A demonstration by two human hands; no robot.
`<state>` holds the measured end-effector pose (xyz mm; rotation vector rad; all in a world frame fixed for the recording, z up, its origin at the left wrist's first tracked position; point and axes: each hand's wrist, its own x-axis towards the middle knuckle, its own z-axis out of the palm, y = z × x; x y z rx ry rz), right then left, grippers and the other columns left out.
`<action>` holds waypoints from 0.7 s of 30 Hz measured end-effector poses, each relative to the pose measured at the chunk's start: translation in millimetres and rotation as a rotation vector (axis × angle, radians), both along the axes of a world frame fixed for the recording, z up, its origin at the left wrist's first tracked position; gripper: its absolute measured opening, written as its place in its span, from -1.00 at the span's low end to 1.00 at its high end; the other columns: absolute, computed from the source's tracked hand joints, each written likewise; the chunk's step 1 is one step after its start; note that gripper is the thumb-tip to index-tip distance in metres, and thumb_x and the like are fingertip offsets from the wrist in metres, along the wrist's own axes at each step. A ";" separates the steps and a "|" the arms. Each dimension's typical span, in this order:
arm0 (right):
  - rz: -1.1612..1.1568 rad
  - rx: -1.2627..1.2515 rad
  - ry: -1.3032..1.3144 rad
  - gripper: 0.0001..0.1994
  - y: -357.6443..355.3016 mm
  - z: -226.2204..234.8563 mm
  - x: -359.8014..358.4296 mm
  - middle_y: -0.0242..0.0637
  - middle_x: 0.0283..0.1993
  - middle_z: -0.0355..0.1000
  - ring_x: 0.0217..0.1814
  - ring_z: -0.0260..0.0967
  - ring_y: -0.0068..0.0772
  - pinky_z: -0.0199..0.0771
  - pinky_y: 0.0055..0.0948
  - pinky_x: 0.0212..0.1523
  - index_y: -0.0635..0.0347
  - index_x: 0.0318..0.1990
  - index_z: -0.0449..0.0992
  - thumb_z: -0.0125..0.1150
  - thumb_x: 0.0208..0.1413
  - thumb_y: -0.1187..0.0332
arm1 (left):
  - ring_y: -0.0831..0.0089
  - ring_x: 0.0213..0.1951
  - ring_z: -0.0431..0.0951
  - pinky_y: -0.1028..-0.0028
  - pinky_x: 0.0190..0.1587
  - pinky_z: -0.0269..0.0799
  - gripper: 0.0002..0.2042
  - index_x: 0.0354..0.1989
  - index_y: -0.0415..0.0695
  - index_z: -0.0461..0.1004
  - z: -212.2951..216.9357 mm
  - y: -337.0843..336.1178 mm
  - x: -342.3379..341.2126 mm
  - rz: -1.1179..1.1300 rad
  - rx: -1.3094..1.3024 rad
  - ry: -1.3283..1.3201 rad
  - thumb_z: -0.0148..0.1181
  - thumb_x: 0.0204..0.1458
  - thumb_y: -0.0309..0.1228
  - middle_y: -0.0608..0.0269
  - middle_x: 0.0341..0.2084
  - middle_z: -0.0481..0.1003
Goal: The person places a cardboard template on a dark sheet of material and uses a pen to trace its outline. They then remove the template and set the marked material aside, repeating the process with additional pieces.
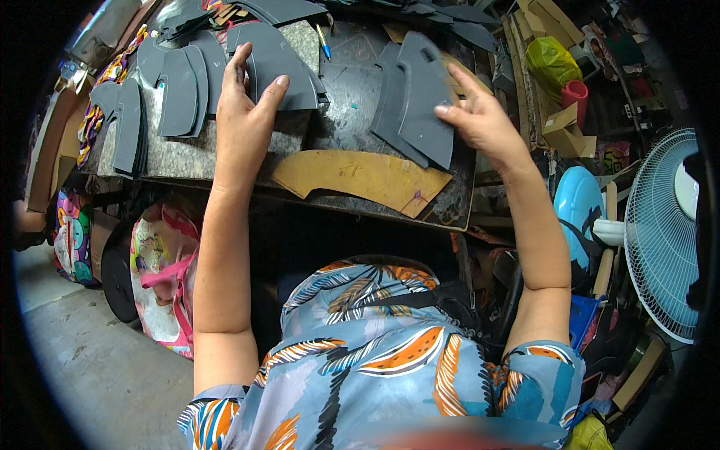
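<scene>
My left hand [251,105] is raised over the left part of the table, thumb and fingers apart, in front of a dark grey curved flat piece [281,71]. It looks close to that piece; whether it touches is unclear. At the right, my right hand [484,120] has its thumb at the edge of another grey curved piece [424,97], its fingers stretched out beside that edge. This piece overlaps similar grey pieces [386,97] beneath it. Nearer me, a yellow-brown curved template [360,176] with handwriting lies along the table's front edge.
Stacked grey pieces [129,131] lie at the far left, on a speckled slab [199,154]. A blue pen [324,43] rests on the dark table [345,82] between my hands. To the right stand a white fan [664,225] and a blue stool [577,210]. A colourful bag [169,277] hangs below left.
</scene>
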<state>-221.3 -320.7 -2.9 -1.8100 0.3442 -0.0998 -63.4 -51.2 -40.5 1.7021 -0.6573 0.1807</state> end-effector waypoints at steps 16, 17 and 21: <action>-0.041 -1.194 0.140 -0.23 30.5 5.5 34.9 -0.06 0.02 0.45 0.01 0.50 0.03 0.48 -0.09 0.00 0.25 0.14 0.48 0.22 0.02 -0.28 | 0.20 0.32 0.23 0.31 0.36 0.08 -0.36 0.34 -0.26 0.16 0.8 3.3 -3.4 0.032 0.023 -0.007 0.26 0.11 -0.39 -0.07 0.28 0.24; -0.011 -1.214 0.117 -0.21 36.6 7.0 39.1 -0.04 0.00 0.44 0.01 0.50 0.05 0.49 -0.09 -0.01 0.26 0.16 0.45 0.26 -0.01 -0.27 | 0.17 0.35 0.20 0.29 0.37 0.05 -0.36 0.34 -0.26 0.16 2.0 3.2 -4.0 0.047 0.022 -0.047 0.26 0.10 -0.39 -0.11 0.30 0.22; 0.079 -1.168 0.089 -0.17 50.3 11.7 48.3 -0.05 0.05 0.42 0.04 0.47 0.06 0.46 -0.09 0.01 0.18 0.29 0.32 0.44 -0.12 -0.05 | 0.11 0.42 0.10 0.26 0.41 -0.01 -0.37 0.32 -0.26 0.16 4.5 1.6 -6.1 0.058 0.029 0.005 0.26 0.09 -0.42 -0.20 0.36 0.13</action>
